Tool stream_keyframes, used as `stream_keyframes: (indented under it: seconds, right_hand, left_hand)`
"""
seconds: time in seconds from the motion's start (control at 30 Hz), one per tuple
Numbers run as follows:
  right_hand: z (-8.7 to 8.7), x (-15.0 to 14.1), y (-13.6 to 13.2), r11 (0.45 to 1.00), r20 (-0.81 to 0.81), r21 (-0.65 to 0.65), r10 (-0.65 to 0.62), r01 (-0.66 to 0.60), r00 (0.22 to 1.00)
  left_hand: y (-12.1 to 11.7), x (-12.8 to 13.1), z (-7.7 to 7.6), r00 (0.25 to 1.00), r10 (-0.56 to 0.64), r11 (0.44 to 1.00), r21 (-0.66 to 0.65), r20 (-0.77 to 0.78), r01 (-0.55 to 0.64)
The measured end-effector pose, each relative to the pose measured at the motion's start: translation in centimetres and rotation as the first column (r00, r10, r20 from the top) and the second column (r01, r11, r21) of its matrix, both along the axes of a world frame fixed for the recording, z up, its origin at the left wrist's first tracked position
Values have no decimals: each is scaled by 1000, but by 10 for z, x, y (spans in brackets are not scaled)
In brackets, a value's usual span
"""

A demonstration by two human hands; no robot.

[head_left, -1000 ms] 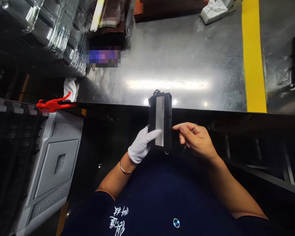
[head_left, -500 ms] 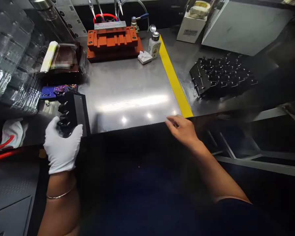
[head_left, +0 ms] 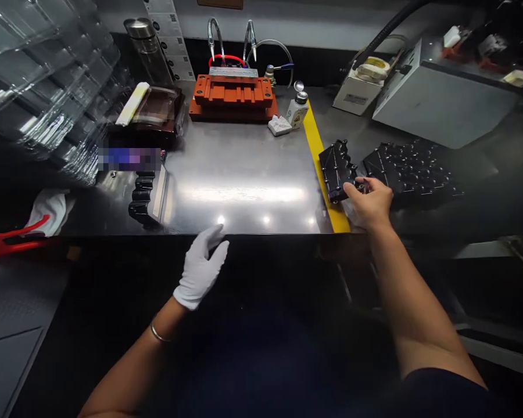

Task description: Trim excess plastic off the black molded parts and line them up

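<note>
My bare right hand [head_left: 370, 202] grips a black moulded plastic part [head_left: 336, 169] by its near right end, over the yellow tape [head_left: 312, 136]. Beside it, to the right, stands a row of similar black parts [head_left: 412, 165] with small metal pins. My left hand [head_left: 203, 264], in a white glove, is at the bench's front edge with thumb and fingers apart and nothing in it. Farther left, a black part with a scalloped side [head_left: 146, 200] rests on the metal bench, apart from both hands.
An orange fixture [head_left: 233, 96] stands at the back, with a white pump bottle [head_left: 297, 110] and folded white tissue [head_left: 279, 125] beside it. Clear plastic trays [head_left: 65, 87] are stacked at left. A grey box [head_left: 448, 93] stands at back right. Red-handled pliers [head_left: 9, 244] lie far left.
My left hand has let go of the black part at left and moved right. My right hand has moved right and up and taken hold of a black part from the row.
</note>
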State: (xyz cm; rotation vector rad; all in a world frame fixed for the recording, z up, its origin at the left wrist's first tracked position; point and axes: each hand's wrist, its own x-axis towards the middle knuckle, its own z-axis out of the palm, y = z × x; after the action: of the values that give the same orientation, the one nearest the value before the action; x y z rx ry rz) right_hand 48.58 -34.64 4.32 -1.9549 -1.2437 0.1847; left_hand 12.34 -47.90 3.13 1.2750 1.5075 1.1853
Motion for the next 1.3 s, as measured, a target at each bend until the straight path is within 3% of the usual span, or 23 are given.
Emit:
stream_keyframes:
  seconds: [0.03, 0.07, 0.17, 0.23, 0.3, 0.33, 0.37, 0.47, 0.53, 0.67, 0.93, 1.1, 1.3]
  right_hand:
    - [0, -19, -11, 995, -133, 26, 101, -98, 986]
    - [0, -38, -25, 978, -250, 40, 209, -205, 946]
    - [3, -96, -77, 850, -348, -58, 474, -524, 809]
    - [6, -125, -105, 676, -346, -160, 644, -719, 682]
    - [9, -143, -118, 477, -349, -231, 773, -848, 530]
    - [10, -148, -117, 436, -322, -254, 804, -863, 501]
    - [10, -151, -112, 448, -266, -277, 814, -850, 516]
    - [8, -154, -85, 643, 21, -318, 739, -697, 673]
    - [3, -157, -69, 688, 166, -330, 716, -647, 678]
    - [-8, -167, -59, 663, 334, -259, 744, -703, 578]
    - [-7, -172, -61, 684, 515, -192, 680, -704, 521]
    - [0, -172, -56, 640, 486, -213, 725, -738, 488]
    - [6, -171, -60, 632, 399, -189, 749, -751, 530]
  left_hand:
    - [-4, 14, 1, 978, -76, 984, -146, 195, 106]
    - [-7, 26, 3, 938, -69, 959, -237, 339, 156]
    - [-6, 47, 8, 808, 2, 917, -323, 589, 233]
    - [-4, 45, 8, 773, 78, 948, -286, 629, 137]
    - [-4, 36, 8, 805, 141, 966, -260, 576, 17]
    - [-5, 29, 7, 838, 159, 966, -259, 522, -22]
    - [-8, 23, 7, 874, 161, 963, -269, 459, -36]
    - [-19, 7, 7, 949, 67, 949, -315, 308, 35]
    - [-27, 2, 7, 967, 8, 942, -328, 253, 78]
    - [-34, -2, 7, 987, -43, 941, -326, 155, 93]
    - [-31, -4, 6, 989, -63, 941, -323, 137, 105]
    - [-30, -4, 5, 989, -65, 946, -306, 136, 104]
    - [-29, -4, 8, 992, -73, 944, -312, 107, 103]
